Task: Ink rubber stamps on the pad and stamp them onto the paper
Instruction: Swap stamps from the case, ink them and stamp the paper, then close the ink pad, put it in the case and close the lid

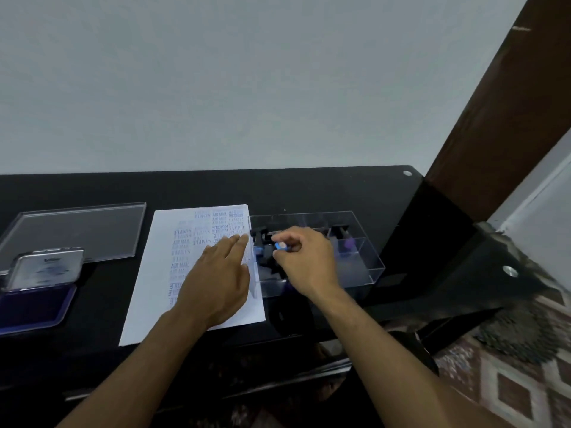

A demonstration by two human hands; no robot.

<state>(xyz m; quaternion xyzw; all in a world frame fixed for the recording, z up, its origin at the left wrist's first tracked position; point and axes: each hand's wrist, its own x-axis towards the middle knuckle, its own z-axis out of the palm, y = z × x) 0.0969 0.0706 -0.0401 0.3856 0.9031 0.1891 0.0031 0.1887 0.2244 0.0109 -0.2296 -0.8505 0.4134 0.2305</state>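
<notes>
Stamp (281,246) with a blue-labelled top sits pinched in the right hand (304,257), inside the clear box (367,257) at three o'clock of the paper (163,267), among other black stamps (340,231). Left hand (216,279) lies flat, fingers straight, on the printed paper. At nine o'clock, the ink pad (37,304) stands lid-up on the worktop (309,189).
</notes>
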